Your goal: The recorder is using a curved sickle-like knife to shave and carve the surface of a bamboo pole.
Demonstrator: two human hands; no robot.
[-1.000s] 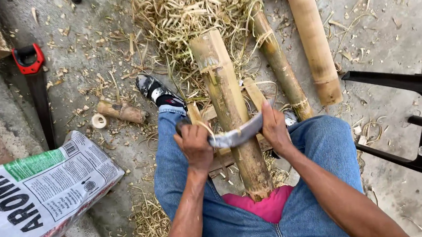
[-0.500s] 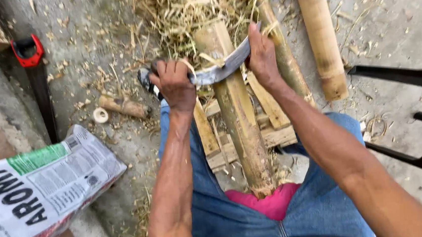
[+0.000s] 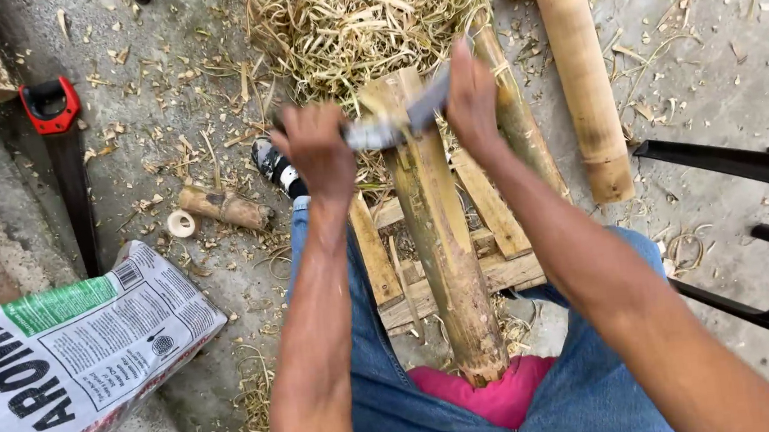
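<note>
Right now both hands are closing around the ends of a curved steel blade (image 3: 401, 123), the left hand (image 3: 319, 153) wrapping the near-left end and the right hand (image 3: 471, 93) clamping the upper-right end, so the blade is lying crosswise over the far end of a bamboo pole (image 3: 440, 230). That pole is looking pale yellow-green along its scraped face, with a darker green strip running down its left side, and it is sloping from the pile of shavings (image 3: 362, 28) back toward the person, its near end pressing against a pink cloth (image 3: 496, 393) at the lap. Underneath, the pole is resting on a small rack of wooden slats (image 3: 494, 235) set between the blue-jeaned legs.

Beside it on the right, a thinner greenish bamboo piece (image 3: 515, 117) is lying nearly parallel, and farther right a thick tan bamboo section (image 3: 580, 76) is lying on the concrete. Off to the left, a red-handled handsaw (image 3: 62, 148) is lying by the kerb, a short bamboo offcut (image 3: 222, 207) is sitting near a sandalled foot (image 3: 274, 165), and a printed white sack (image 3: 69, 355) is filling the lower-left corner. A black metal frame (image 3: 765, 243) is standing at the right edge.
</note>
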